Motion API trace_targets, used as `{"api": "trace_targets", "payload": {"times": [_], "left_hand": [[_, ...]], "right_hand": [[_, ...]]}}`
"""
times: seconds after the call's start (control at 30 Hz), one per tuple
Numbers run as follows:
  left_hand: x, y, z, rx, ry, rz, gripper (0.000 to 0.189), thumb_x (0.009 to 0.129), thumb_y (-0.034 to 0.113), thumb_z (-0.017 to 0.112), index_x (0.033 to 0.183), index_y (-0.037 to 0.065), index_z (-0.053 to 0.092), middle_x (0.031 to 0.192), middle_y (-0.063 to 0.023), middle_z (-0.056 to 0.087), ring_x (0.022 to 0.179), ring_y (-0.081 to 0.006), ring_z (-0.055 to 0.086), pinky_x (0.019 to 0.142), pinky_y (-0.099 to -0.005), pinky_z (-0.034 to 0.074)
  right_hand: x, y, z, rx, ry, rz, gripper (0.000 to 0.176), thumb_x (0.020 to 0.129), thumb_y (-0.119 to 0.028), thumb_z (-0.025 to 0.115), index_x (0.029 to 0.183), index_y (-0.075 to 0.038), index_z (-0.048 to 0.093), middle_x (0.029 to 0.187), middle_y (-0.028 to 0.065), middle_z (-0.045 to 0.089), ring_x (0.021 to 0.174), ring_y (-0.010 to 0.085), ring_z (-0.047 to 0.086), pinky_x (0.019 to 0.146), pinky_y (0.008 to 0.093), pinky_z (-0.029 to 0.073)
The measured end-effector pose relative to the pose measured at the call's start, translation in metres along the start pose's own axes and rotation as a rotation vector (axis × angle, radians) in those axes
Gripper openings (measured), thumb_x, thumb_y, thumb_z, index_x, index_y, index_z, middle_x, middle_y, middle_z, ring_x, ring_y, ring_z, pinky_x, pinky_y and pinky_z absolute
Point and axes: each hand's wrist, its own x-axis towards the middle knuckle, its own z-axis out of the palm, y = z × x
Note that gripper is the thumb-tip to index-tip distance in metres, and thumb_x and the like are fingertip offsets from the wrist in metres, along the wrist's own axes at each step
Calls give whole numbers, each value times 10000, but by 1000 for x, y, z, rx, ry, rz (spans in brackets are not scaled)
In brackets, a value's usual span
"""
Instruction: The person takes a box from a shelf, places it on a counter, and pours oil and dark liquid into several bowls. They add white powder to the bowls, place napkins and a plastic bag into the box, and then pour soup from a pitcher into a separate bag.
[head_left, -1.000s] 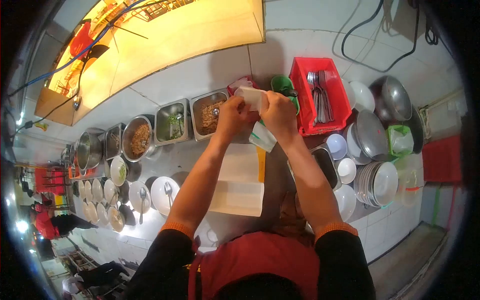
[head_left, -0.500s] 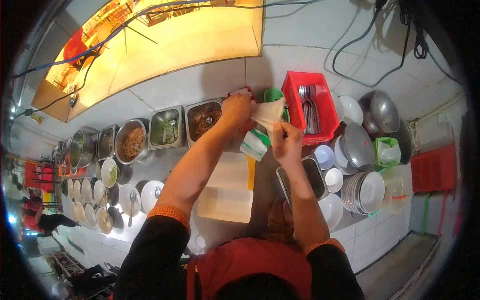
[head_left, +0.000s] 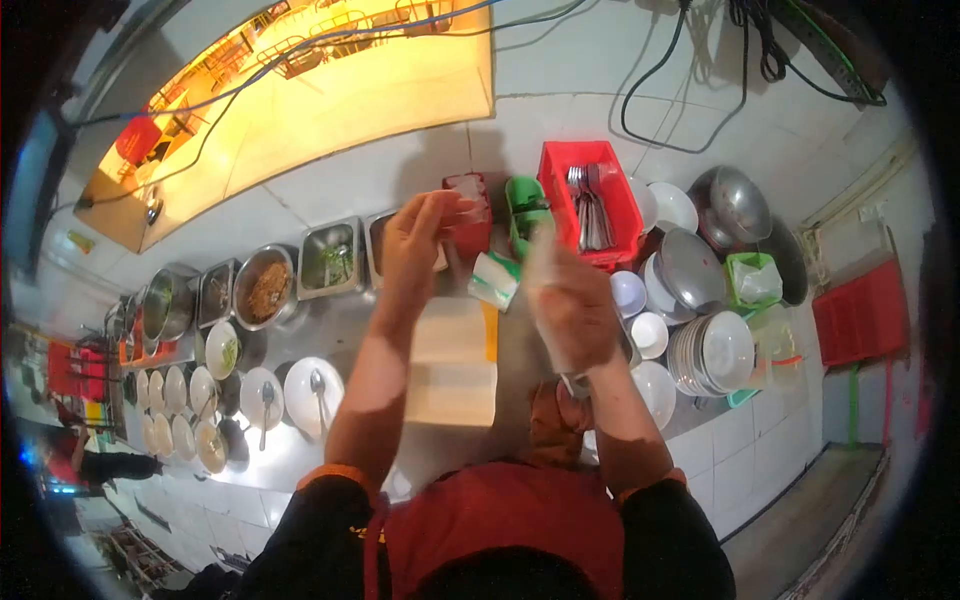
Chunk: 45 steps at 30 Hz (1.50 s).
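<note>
My right hand, smeared by motion, grips a thin whitish bag that hangs along its fingers; the bag's exact shape is blurred. My left hand is raised over the back of the counter, its fingers pointing right in front of a red container with clear plastic in it. I see nothing held in those fingers. Below and between my hands lies an unfolded paper food box, its lid laid back. A white and green packet sits behind the box, beside a green holder.
A red basket of forks and spoons stands at the back right. Stacked plates, bowls and metal basins fill the right side. Metal tubs of food line the back left, with several small bowls and a plate with a spoon before them.
My hands have moved apart. The bag, stretched between both hands before, is now in my right hand alone, lower and nearer me. My left hand has drawn back from the red container.
</note>
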Motion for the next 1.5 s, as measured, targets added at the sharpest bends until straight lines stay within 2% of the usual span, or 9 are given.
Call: {"api": "trace_targets", "payload": {"times": [0.13, 0.4, 0.6, 0.7, 0.8, 0.83, 0.97, 1.27, 1.5], "left_hand": [[-39, 19, 44, -684, -28, -486, 331, 1015, 330, 518, 1140, 36, 605, 1076, -121, 680, 946, -188, 655, 727, -317, 526], [-81, -41, 71, -332, -286, 102, 319, 981, 398, 486, 1092, 106, 553, 913, -61, 554, 844, -208, 566, 731, -361, 465], [-82, -42, 73, -792, -89, -373, 300, 983, 367, 479, 1008, 75, 540, 974, -106, 572, 825, -204, 586, 688, -360, 481], [-81, -60, 71, -892, 14, -471, 299, 984, 352, 476, 966, 59, 533, 1004, -128, 582, 815, -201, 597, 667, -359, 489], [-68, -125, 41, -984, 50, -585, 267, 974, 365, 492, 1045, 116, 557, 959, -65, 585, 806, -184, 566, 665, -348, 448], [-66, -126, 37, -1022, 56, -638, 263, 969, 372, 501, 1084, 145, 569, 936, -34, 586, 802, -175, 551, 663, -342, 428], [-78, -80, 38, -809, 345, -519, 262, 967, 374, 492, 1000, 120, 546, 845, -18, 540, 740, -165, 514, 645, -324, 421], [-73, 4, 39, -456, 873, 25, 343, 998, 325, 417, 839, 42, 530, 737, -50, 526, 638, -134, 505, 594, -274, 424], [-120, 37, -40, -309, -117, -323, 383, 1005, 381, 516, 844, 42, 591, 724, -36, 592, 634, -131, 551, 580, -257, 424]], "right_hand": [[-20, 16, 63, -406, -136, -264, 260, 883, -253, 652, 931, -5, 594, 834, 159, 547, 819, 281, 530, 724, 398, 435], [-20, -3, 82, -313, 407, -220, 576, 966, -448, 486, 1255, 47, 432, 1302, 250, 421, 1127, 375, 444, 989, 493, 335], [-50, -9, 96, -467, 236, -310, 866, 935, -690, 364, 1362, 63, 369, 1415, 290, 353, 1341, 450, 297, 1120, 519, 197], [-40, 34, 123, -177, 579, 666, 869, 922, -684, 398, 1341, 77, 403, 1456, 306, 304, 1370, 453, 264, 1126, 529, 188], [-62, -12, 103, -611, 149, -348, 854, 906, -674, 441, 1305, 81, 449, 1432, 306, 330, 1334, 447, 306, 1099, 554, 202], [-61, -6, 103, -225, 37, 166, 874, 910, -678, 421, 1347, 78, 395, 1424, 318, 333, 1317, 448, 321, 1084, 564, 204], [-77, -20, 105, -703, 6, -376, 720, 962, -557, 441, 1370, 19, 302, 1410, 317, 303, 1324, 431, 304, 1105, 505, 210], [-111, 1, 118, -176, 220, 109, 447, 1004, -338, 515, 1284, -17, 381, 923, 249, 602, 830, 365, 664, 709, 436, 501], [-73, -22, 64, -330, 95, 294, 340, 977, -315, 585, 857, -2, 532, 614, 123, 463, 561, 145, 400, 505, 342, 356]]}}
